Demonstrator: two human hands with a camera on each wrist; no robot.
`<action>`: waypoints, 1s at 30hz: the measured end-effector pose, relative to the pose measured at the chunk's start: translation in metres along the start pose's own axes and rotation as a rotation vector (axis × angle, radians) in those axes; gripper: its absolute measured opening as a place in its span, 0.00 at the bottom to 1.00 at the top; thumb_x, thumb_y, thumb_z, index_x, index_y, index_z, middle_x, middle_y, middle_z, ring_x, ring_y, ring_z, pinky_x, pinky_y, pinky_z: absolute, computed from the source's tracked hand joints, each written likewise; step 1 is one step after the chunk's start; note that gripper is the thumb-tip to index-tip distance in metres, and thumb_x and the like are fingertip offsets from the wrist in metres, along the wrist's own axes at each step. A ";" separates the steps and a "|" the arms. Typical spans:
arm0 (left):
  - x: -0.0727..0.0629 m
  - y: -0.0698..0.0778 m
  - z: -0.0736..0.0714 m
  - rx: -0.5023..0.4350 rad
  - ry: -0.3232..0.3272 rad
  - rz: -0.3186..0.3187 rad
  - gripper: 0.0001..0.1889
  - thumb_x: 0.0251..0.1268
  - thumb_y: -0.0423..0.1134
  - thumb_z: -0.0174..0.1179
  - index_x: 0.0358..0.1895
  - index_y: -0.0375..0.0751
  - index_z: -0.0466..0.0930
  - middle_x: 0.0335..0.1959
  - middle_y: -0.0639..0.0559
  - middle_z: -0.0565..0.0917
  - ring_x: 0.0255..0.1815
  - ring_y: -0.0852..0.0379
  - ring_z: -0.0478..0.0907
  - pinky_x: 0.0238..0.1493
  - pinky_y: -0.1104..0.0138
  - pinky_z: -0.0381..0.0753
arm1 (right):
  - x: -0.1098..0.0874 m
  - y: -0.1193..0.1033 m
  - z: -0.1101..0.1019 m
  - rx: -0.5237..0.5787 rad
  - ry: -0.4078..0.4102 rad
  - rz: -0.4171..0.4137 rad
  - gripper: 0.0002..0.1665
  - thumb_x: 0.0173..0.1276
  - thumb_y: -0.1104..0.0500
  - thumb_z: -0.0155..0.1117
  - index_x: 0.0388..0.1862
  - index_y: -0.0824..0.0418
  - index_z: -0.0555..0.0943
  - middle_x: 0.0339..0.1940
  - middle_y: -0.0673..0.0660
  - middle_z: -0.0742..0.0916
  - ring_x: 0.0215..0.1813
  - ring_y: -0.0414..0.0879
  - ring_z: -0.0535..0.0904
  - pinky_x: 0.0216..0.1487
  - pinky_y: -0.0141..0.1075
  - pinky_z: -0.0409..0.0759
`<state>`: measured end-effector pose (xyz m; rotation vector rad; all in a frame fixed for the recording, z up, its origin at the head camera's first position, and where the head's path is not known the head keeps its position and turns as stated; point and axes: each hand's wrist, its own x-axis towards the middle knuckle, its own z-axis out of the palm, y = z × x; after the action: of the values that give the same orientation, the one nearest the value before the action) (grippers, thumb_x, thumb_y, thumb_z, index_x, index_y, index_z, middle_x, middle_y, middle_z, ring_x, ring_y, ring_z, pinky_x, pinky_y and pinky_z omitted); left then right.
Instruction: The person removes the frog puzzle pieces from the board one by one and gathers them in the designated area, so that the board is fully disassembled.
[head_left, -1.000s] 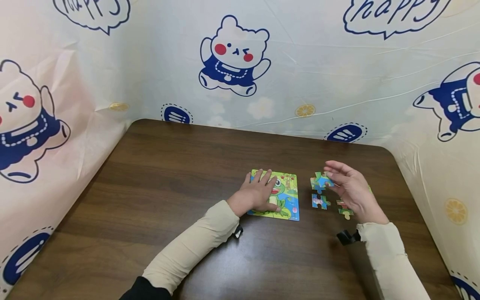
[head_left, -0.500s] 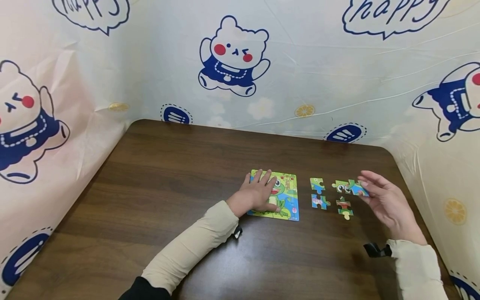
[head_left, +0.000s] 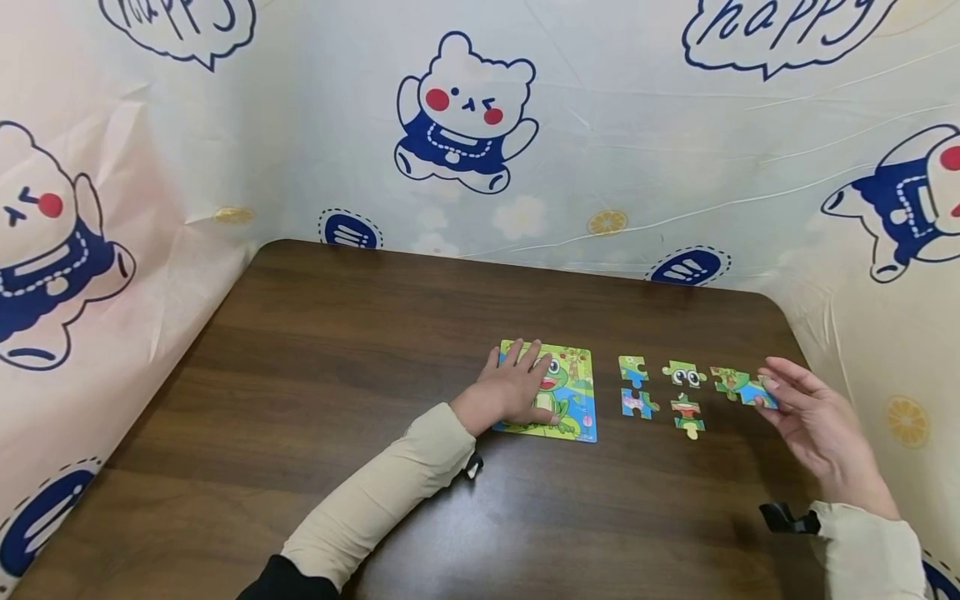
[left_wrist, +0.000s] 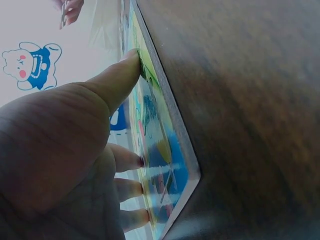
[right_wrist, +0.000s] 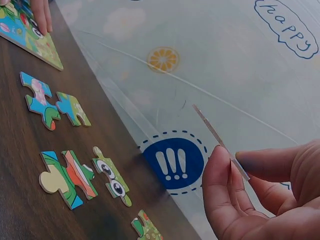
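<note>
The piece (head_left: 757,393) is in the air over the right side of the table (head_left: 375,350), edge-on to my wrist camera. My right hand (head_left: 828,429) pinches it by one end, thumb on one face and fingers against the other; that grip, I judge, leaves most of the picture uncovered. Below it, a green piece (head_left: 724,379) lies on the table. Leftward come the eyes piece (head_left: 684,376) and, nearer me, the mouth piece (head_left: 687,410), then the blue piece (head_left: 632,368) and the flower piece (head_left: 636,404). They lie face up, probably so each can be read. Farther left is the frog board (head_left: 579,400); my left hand (head_left: 510,392) rests flat on it, fingers spread, gripping nothing, likely to keep it from sliding.
</note>
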<state>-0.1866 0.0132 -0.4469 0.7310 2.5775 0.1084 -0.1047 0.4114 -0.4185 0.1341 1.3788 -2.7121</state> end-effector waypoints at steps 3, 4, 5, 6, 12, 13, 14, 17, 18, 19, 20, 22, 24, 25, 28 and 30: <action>0.001 0.000 0.001 0.003 0.000 0.000 0.53 0.64 0.74 0.54 0.84 0.56 0.41 0.86 0.52 0.37 0.86 0.46 0.34 0.82 0.42 0.40 | -0.002 -0.001 -0.001 -0.001 0.011 0.007 0.24 0.77 0.76 0.44 0.54 0.63 0.86 0.45 0.57 0.90 0.44 0.47 0.89 0.44 0.38 0.88; 0.001 0.000 0.001 0.004 -0.001 0.000 0.53 0.64 0.74 0.54 0.84 0.56 0.41 0.86 0.52 0.37 0.86 0.46 0.34 0.82 0.43 0.40 | -0.002 -0.002 -0.001 -0.003 0.016 0.009 0.23 0.77 0.76 0.45 0.54 0.63 0.86 0.45 0.57 0.90 0.44 0.47 0.89 0.44 0.37 0.88; 0.001 0.000 0.001 0.004 -0.002 -0.001 0.53 0.64 0.74 0.54 0.84 0.56 0.41 0.86 0.52 0.37 0.87 0.46 0.34 0.82 0.43 0.40 | -0.002 -0.002 -0.002 -0.007 0.020 0.011 0.23 0.78 0.76 0.45 0.54 0.63 0.87 0.45 0.57 0.90 0.44 0.46 0.89 0.44 0.37 0.88; 0.001 -0.001 0.002 0.005 -0.003 -0.001 0.53 0.64 0.74 0.54 0.84 0.56 0.41 0.86 0.52 0.37 0.87 0.46 0.34 0.82 0.43 0.40 | -0.002 -0.002 -0.002 -0.012 0.024 0.013 0.23 0.78 0.75 0.45 0.53 0.63 0.87 0.45 0.56 0.90 0.43 0.46 0.89 0.44 0.37 0.88; 0.002 0.000 0.002 0.000 -0.003 0.004 0.52 0.64 0.74 0.54 0.84 0.56 0.41 0.86 0.52 0.37 0.86 0.46 0.33 0.82 0.43 0.40 | -0.002 0.003 -0.011 -0.010 0.011 0.009 0.23 0.78 0.75 0.45 0.53 0.63 0.87 0.45 0.56 0.90 0.44 0.46 0.89 0.43 0.37 0.88; 0.002 0.000 0.002 0.001 -0.002 0.004 0.53 0.64 0.74 0.54 0.84 0.56 0.41 0.86 0.52 0.37 0.86 0.46 0.33 0.82 0.43 0.40 | -0.003 0.005 -0.013 -0.015 0.010 0.009 0.23 0.78 0.76 0.45 0.53 0.63 0.87 0.45 0.56 0.90 0.44 0.46 0.89 0.43 0.37 0.88; 0.002 0.000 0.002 0.002 -0.003 0.003 0.53 0.64 0.74 0.54 0.84 0.56 0.41 0.86 0.53 0.37 0.87 0.46 0.33 0.82 0.43 0.40 | -0.003 0.007 -0.015 -0.027 0.014 0.010 0.23 0.78 0.76 0.45 0.53 0.63 0.87 0.45 0.56 0.90 0.44 0.45 0.89 0.43 0.37 0.88; 0.003 0.000 0.002 0.005 -0.004 0.001 0.53 0.64 0.75 0.54 0.84 0.57 0.41 0.86 0.53 0.37 0.87 0.47 0.34 0.82 0.43 0.41 | -0.005 0.014 -0.020 -0.116 0.075 0.023 0.21 0.77 0.74 0.50 0.51 0.60 0.88 0.43 0.52 0.90 0.42 0.43 0.88 0.42 0.35 0.88; 0.003 0.000 0.002 0.007 -0.004 -0.001 0.53 0.63 0.75 0.54 0.84 0.57 0.41 0.86 0.53 0.38 0.87 0.47 0.34 0.82 0.43 0.41 | -0.005 0.017 -0.021 -0.153 0.104 0.034 0.20 0.77 0.73 0.52 0.50 0.58 0.88 0.43 0.50 0.90 0.42 0.41 0.87 0.41 0.34 0.88; 0.003 -0.001 0.002 0.007 -0.005 -0.001 0.53 0.64 0.75 0.53 0.84 0.57 0.41 0.86 0.53 0.38 0.87 0.47 0.34 0.82 0.43 0.41 | -0.006 0.020 -0.023 -0.190 0.131 0.044 0.19 0.76 0.72 0.53 0.50 0.56 0.88 0.43 0.48 0.90 0.42 0.40 0.87 0.41 0.34 0.87; 0.003 -0.001 0.002 0.006 -0.005 -0.002 0.53 0.64 0.75 0.53 0.84 0.57 0.41 0.86 0.53 0.37 0.87 0.47 0.34 0.82 0.43 0.41 | -0.006 0.023 -0.024 -0.225 0.154 0.051 0.18 0.76 0.71 0.55 0.49 0.55 0.88 0.42 0.47 0.90 0.42 0.39 0.87 0.41 0.33 0.87; 0.003 -0.001 0.001 0.004 -0.006 -0.002 0.53 0.64 0.75 0.54 0.84 0.57 0.41 0.86 0.53 0.37 0.87 0.47 0.34 0.83 0.43 0.41 | -0.007 0.028 -0.027 -0.286 0.197 0.064 0.16 0.75 0.69 0.57 0.48 0.53 0.88 0.42 0.45 0.90 0.42 0.37 0.86 0.40 0.32 0.86; 0.002 -0.001 0.001 0.002 -0.007 -0.003 0.53 0.64 0.74 0.54 0.84 0.57 0.40 0.86 0.53 0.37 0.87 0.46 0.33 0.83 0.43 0.40 | -0.007 0.032 -0.029 -0.333 0.228 0.076 0.15 0.75 0.68 0.59 0.48 0.51 0.87 0.41 0.44 0.89 0.42 0.36 0.85 0.40 0.31 0.86; 0.002 -0.001 0.001 0.000 -0.008 -0.001 0.53 0.64 0.74 0.54 0.84 0.57 0.40 0.86 0.53 0.37 0.86 0.46 0.33 0.82 0.43 0.40 | -0.007 0.033 -0.029 -0.362 0.246 0.081 0.14 0.74 0.67 0.61 0.47 0.51 0.87 0.41 0.43 0.89 0.41 0.35 0.85 0.40 0.30 0.86; 0.003 -0.001 0.001 0.002 -0.010 -0.003 0.53 0.64 0.75 0.53 0.84 0.57 0.40 0.86 0.53 0.37 0.86 0.46 0.33 0.83 0.43 0.40 | -0.008 0.036 -0.030 -0.457 0.306 0.102 0.12 0.73 0.64 0.64 0.48 0.48 0.86 0.40 0.39 0.89 0.40 0.33 0.84 0.39 0.28 0.85; 0.003 -0.001 0.001 0.001 -0.017 -0.006 0.53 0.64 0.75 0.53 0.84 0.57 0.39 0.86 0.53 0.36 0.86 0.46 0.32 0.83 0.43 0.39 | -0.009 0.037 -0.031 -0.535 0.334 0.113 0.12 0.73 0.63 0.64 0.49 0.47 0.85 0.39 0.37 0.88 0.40 0.31 0.82 0.38 0.27 0.85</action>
<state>-0.1891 0.0136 -0.4497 0.7215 2.5634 0.0987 -0.0897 0.4152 -0.4651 0.6166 2.0588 -2.2026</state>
